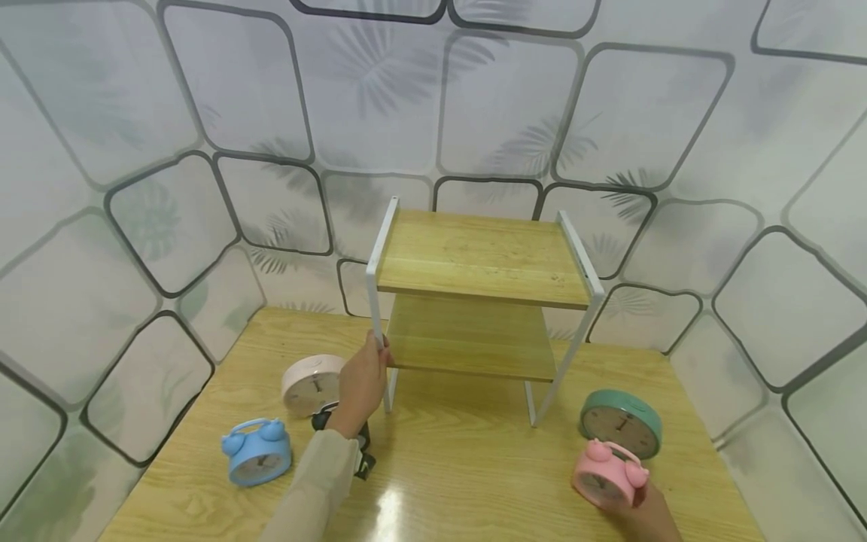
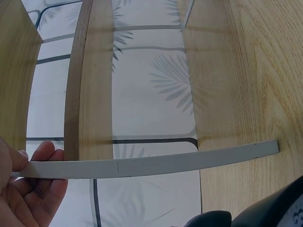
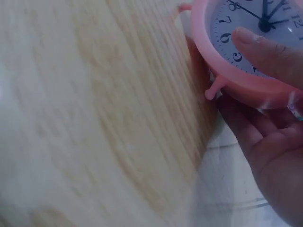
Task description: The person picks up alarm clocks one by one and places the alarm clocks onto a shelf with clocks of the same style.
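Observation:
In the head view a two-tier wooden shelf [image 1: 484, 256] with white metal side frames stands on the table. My left hand [image 1: 364, 384] grips its left front leg, near the lower board. The left wrist view shows the fingers and thumb of that hand [image 2: 35, 187] around the flat white leg [image 2: 156, 163]. My right hand [image 1: 646, 516] holds a pink twin-bell alarm clock [image 1: 605, 476] at the front right. In the right wrist view the thumb [image 3: 270, 54] lies across the dial of the pink clock [image 3: 213, 61], with the other fingers behind it.
A green round clock [image 1: 619, 421] stands just behind the pink one. At the left are a white round clock [image 1: 313, 382] and a blue twin-bell alarm clock [image 1: 257, 455]. A black object [image 1: 366, 463] is partly hidden behind my left wrist. Patterned cloth [image 1: 379, 98] walls the table's back and sides.

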Demonstrator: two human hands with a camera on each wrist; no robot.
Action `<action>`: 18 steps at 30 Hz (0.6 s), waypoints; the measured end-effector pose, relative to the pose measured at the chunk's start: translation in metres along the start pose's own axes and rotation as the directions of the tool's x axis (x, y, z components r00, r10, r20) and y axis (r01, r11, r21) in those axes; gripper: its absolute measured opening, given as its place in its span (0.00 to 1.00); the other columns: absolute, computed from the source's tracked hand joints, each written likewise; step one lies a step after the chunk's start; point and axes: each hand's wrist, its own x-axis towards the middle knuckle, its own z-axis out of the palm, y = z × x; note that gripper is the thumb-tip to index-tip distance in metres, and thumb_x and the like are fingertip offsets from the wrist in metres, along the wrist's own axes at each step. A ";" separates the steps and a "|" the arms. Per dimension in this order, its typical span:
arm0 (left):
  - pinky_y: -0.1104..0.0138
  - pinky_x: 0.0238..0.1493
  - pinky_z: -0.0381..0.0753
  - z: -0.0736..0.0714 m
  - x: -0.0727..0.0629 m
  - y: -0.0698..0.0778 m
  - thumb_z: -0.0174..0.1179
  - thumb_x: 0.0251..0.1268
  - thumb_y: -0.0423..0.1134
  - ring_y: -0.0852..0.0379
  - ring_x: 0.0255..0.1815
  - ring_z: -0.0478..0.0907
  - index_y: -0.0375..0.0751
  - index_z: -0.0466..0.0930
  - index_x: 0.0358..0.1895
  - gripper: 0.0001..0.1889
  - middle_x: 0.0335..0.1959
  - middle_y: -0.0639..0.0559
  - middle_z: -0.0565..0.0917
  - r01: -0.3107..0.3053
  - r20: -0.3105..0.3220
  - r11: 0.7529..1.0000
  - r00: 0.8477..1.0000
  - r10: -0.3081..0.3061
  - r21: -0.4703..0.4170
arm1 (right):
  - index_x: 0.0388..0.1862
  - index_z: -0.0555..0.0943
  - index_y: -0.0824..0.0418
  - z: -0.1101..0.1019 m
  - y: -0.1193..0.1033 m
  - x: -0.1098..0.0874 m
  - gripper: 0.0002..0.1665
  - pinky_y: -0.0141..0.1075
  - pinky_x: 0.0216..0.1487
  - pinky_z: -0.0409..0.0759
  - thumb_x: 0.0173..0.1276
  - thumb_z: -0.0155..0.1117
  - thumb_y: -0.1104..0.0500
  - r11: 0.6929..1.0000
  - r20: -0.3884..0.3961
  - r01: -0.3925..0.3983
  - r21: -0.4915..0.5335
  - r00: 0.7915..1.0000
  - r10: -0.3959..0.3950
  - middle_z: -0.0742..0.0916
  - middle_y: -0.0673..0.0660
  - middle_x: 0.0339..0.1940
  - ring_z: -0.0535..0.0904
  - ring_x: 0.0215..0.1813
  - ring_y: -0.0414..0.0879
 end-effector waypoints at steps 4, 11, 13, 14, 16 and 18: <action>0.69 0.14 0.63 0.000 0.000 0.000 0.53 0.67 0.31 0.55 0.16 0.73 0.39 0.67 0.39 0.04 0.24 0.49 0.81 -0.016 -0.020 1.000 1.000 0.016 -0.001 | 0.68 0.62 0.70 -0.001 -0.008 -0.010 0.43 0.28 0.44 0.79 0.57 0.70 0.60 0.935 -0.234 -0.240 -0.262 0.955 0.180 0.85 0.43 0.46 0.78 0.42 0.26; 0.69 0.14 0.64 0.001 -0.001 -0.001 0.52 0.67 0.31 0.55 0.15 0.73 0.38 0.66 0.39 0.04 0.24 0.48 0.81 -0.026 -0.030 1.000 0.999 0.026 0.015 | 0.65 0.59 0.81 -0.005 -0.010 -0.006 0.46 0.22 0.42 0.75 0.55 0.71 0.60 0.861 -0.278 -0.337 -0.381 0.930 0.240 0.74 0.77 0.60 0.69 0.37 0.19; 0.68 0.14 0.65 0.001 -0.001 -0.001 0.52 0.68 0.32 0.54 0.16 0.74 0.39 0.67 0.39 0.03 0.25 0.48 0.82 -0.008 -0.009 1.000 1.000 0.008 0.013 | 0.65 0.61 0.79 -0.004 -0.011 -0.005 0.46 0.21 0.42 0.75 0.56 0.71 0.57 0.851 -0.291 -0.351 -0.389 0.924 0.248 0.75 0.75 0.60 0.69 0.37 0.18; 0.68 0.14 0.65 0.000 0.000 -0.001 0.52 0.68 0.32 0.54 0.17 0.75 0.39 0.67 0.40 0.03 0.25 0.49 0.82 -0.004 -0.003 1.000 1.000 0.005 0.016 | 0.65 0.61 0.78 -0.003 -0.013 -0.004 0.46 0.20 0.42 0.74 0.56 0.71 0.55 0.852 -0.295 -0.348 -0.392 0.924 0.241 0.76 0.74 0.60 0.68 0.37 0.17; 0.68 0.15 0.66 -0.001 0.000 0.000 0.52 0.68 0.33 0.54 0.17 0.76 0.39 0.67 0.40 0.03 0.26 0.49 0.83 0.004 0.009 1.000 1.000 -0.004 0.020 | 0.64 0.62 0.77 0.001 -0.015 -0.002 0.43 0.19 0.42 0.75 0.56 0.71 0.59 0.912 -0.278 -0.246 -0.330 0.948 0.155 0.82 0.63 0.55 0.70 0.39 0.17; 0.68 0.15 0.66 -0.001 0.000 0.000 0.51 0.69 0.33 0.54 0.18 0.76 0.39 0.67 0.40 0.03 0.27 0.49 0.83 0.006 0.017 1.000 1.000 -0.007 0.025 | 0.65 0.62 0.74 0.003 -0.017 0.004 0.39 0.19 0.43 0.75 0.57 0.68 0.67 0.967 -0.196 -0.041 -0.251 0.981 -0.009 0.84 0.50 0.54 0.74 0.42 0.18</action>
